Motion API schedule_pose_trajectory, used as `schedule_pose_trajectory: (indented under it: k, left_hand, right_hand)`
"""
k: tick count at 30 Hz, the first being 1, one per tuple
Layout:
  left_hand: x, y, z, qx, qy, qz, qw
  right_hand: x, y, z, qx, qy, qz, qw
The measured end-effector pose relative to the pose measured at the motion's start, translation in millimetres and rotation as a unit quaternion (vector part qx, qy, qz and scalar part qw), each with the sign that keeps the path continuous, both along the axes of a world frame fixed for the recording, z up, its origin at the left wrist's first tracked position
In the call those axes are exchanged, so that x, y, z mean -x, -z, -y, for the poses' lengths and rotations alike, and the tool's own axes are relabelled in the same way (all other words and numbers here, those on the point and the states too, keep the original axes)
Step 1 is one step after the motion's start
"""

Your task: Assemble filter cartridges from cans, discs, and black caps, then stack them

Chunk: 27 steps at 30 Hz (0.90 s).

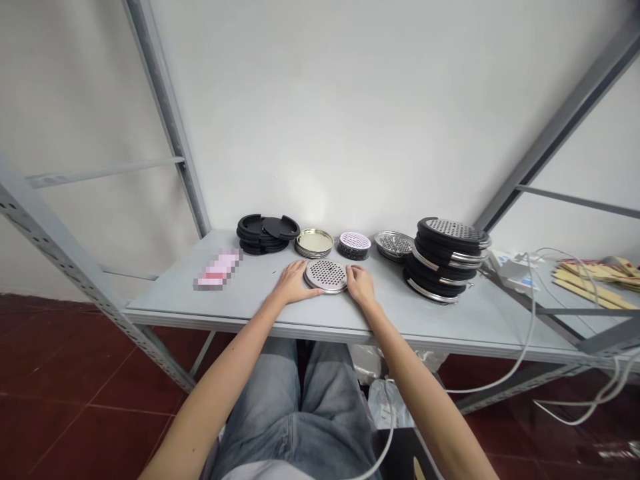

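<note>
A round silver metal disc with a perforated top [326, 275] lies flat on the grey table, between my two hands. My left hand [294, 283] grips its left edge, thumb along the front rim and fingers round the far left side. At the right edge, my right hand [360, 283] holds the rim with curled fingers. Just behind the disc stand a stack of shallow gold-toned round lids [314, 241] and a dark, short cylinder with a pale perforated top [354, 245]. Shiny perforated metal discs [395, 244] are piled to the right of these.
A tall stack of black rings with metal bands and perforated tops [447, 257] rises at right. Black round plastic pieces [267, 233] are stacked at back left, near a blurred pink item [219, 269]. White cable [525, 340] hangs over the table edge [505, 348]. Metal shelf posts [165, 107] frame both sides.
</note>
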<state>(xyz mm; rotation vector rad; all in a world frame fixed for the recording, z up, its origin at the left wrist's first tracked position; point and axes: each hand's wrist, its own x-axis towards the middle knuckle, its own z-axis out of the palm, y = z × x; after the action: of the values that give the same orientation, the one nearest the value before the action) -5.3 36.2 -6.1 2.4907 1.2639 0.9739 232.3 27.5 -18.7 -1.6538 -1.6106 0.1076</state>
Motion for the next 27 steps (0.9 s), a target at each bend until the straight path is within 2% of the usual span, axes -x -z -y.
schedule_pose_trajectory:
  k: [5, 10, 19, 27]
  left_hand:
    - [0, 0.3, 1, 0.008, 0.024, 0.005, 1.000]
    - [-1, 1.6, 0, 0.017, 0.012, 0.000, 1.000]
    - [-1, 0.7, -2, 0.031, 0.008, -0.018, 0.999]
    - [0, -1.0, 5, 0.009, 0.036, -0.010, 0.999]
  right_hand:
    - [3, -1.0, 2, -0.027, -0.054, 0.003, 0.998]
    - [8, -1.8, 2, 0.002, -0.131, 0.069, 0.989]
    - [11, -3.4, 6, 0.030, -0.101, 0.125, 0.987]
    - [9, -5.7, 8, 0.028, -0.120, 0.026, 0.992]
